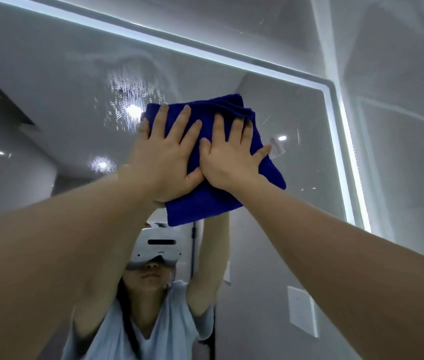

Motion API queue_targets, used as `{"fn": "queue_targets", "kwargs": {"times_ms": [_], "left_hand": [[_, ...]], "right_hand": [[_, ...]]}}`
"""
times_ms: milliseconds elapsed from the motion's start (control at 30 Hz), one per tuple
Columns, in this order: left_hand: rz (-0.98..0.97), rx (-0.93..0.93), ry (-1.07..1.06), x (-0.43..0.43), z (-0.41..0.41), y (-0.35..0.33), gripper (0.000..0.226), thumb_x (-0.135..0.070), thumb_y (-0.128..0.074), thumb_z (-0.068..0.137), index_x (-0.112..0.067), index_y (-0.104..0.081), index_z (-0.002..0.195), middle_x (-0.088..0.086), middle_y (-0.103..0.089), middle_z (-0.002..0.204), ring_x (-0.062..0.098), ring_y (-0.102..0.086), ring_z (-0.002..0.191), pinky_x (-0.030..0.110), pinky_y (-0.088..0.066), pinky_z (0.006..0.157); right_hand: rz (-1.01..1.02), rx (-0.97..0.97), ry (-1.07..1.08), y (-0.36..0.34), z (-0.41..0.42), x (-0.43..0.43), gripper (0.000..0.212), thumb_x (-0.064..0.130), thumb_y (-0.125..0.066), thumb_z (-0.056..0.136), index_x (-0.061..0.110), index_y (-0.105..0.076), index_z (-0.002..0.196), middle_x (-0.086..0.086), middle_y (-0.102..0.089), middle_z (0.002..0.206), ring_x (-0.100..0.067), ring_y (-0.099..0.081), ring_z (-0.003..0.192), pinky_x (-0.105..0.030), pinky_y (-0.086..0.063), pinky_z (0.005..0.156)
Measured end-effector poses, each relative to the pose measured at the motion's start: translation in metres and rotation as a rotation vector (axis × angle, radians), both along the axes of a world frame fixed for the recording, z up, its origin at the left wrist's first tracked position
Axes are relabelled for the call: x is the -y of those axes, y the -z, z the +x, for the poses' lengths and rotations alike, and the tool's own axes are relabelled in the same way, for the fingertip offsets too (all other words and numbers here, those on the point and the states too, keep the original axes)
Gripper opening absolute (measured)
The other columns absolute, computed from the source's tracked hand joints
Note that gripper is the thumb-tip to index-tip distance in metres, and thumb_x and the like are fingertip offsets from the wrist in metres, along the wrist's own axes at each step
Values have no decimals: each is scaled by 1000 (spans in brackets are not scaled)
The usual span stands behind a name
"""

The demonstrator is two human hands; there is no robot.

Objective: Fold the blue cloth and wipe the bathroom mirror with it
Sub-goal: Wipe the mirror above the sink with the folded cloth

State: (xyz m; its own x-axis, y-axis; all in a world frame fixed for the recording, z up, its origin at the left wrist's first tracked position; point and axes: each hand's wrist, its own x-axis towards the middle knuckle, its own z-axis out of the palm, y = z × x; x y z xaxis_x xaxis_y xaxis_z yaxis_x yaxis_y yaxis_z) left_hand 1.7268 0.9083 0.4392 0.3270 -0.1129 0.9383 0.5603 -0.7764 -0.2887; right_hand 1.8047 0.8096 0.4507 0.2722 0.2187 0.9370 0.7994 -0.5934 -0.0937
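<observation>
Folded blue cloth (pixel 205 203), seemingly soft, light, apt to slide, pinned mid-panel to bathroom mirror (pixel 76 87) by left grip (pixel 164 157) and right grip (pixel 229 162), fingers straight, apart.

Two hands, left (pixel 164 157) and right (pixel 231 162), are pressing one blue cloth (pixel 205 206) under their fingers (pixel 181 126) against one mirror (pixel 50 100). Four light spots (pixel 133 110) are glowing in the glass: three left of the fingers, one right. One white wall plate (pixel 302 310) is showing well below them.
</observation>
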Motion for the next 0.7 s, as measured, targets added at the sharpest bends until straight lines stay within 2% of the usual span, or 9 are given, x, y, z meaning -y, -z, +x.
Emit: {"fn": "queue_targets", "kwargs": {"times_ms": [67,133,267,367,500,700], "left_hand": [[-16,-1,-19,0,1,-23,78,-63,-15,84,-23,5,148,3,13,156,33,12,142,51,2,113],[-40,11,0,2,3,-47,76,-59,-25,88,-25,7,148,1,15,156,32,14,142,51,3,114],[-101,42,-14,10,7,-78,74,-58,-24,89,-29,12,146,1,20,155,31,16,141,52,5,113],[-57,143,-25,15,15,-71,71,-54,-23,91,-28,13,146,7,23,153,31,16,141,51,4,113],[-147,192,-17,16,19,-65,72,-54,-22,91,-20,5,148,12,14,155,33,11,142,47,1,114],[-193,195,10,23,26,-68,71,-54,-25,91,-23,4,148,11,14,155,32,12,142,45,3,115]], "right_hand": [[-3,17,-8,-25,0,1,57,43,-15,98,27,8,148,-7,14,156,-27,16,143,-63,11,106],[-5,37,-12,-50,1,3,57,43,-15,98,27,7,148,-6,14,156,-26,15,143,-63,11,106],[-3,47,-39,-80,2,6,55,43,-14,98,28,6,148,-5,14,156,-26,14,143,-63,10,108],[-6,64,-49,-84,5,7,55,44,-13,98,29,5,148,-5,13,157,-27,14,143,-63,8,108],[-3,84,-50,-83,6,6,55,44,-14,98,28,3,148,-5,11,157,-27,12,143,-63,7,108],[-41,116,-83,-89,14,14,54,36,-15,98,28,2,149,-4,10,157,-25,12,144,-61,9,108]]}}
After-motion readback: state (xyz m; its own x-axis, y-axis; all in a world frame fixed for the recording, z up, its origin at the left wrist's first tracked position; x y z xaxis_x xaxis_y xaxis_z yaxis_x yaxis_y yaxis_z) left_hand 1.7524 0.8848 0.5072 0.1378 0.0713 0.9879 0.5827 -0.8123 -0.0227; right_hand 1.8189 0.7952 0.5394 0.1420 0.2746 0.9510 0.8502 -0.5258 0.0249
